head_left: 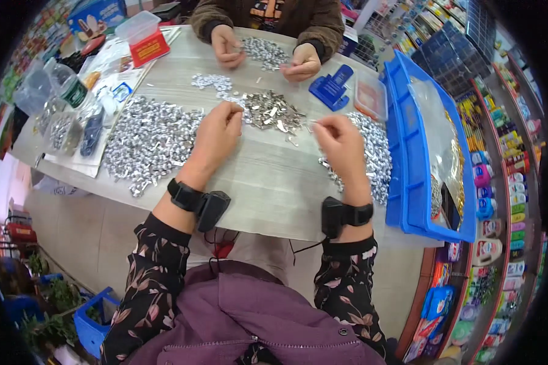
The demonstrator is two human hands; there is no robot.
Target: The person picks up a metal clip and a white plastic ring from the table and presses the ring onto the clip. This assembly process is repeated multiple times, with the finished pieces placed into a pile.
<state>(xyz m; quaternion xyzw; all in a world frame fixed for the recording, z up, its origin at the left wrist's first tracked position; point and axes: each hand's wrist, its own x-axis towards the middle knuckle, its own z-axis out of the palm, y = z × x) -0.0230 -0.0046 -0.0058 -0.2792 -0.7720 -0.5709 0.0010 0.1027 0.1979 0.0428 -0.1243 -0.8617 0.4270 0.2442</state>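
Left hand (220,129) over the right edge of the large silver pile (149,140), beside the loose flat metal pieces (274,111) heaped at mid-counter; its fingers are curled inward, and whether the tips meet or grip a piece cannot be told. Right hand (344,145) above the inner edge of the right silver pile (374,149), fingers likewise bent toward the thumb; a small glint lies by the tips, but whether anything is gripped cannot be told. Handling such small parts well would, in my judgement, call for a light fingertip pinch, one piece at a time, wrists low, and both hands meeting over the bare strip so that a dropped piece stays findable; main risk: flat pieces straying into the silver piles and mixing. Surface: pale wood-grain counter (268,182), small white parts (212,81) beyond the flat pieces, a blue plastic holder (332,89) and a clear box (371,96) toward the right, a blue tray (395,128) along the right side, a red box (150,50) at far left. Across the counter a co-worker's two hands flank another silver heap (265,53). Room: stocked shelves (506,152) at right, tiled floor (91,234) below, blue basket (91,325) at lower left
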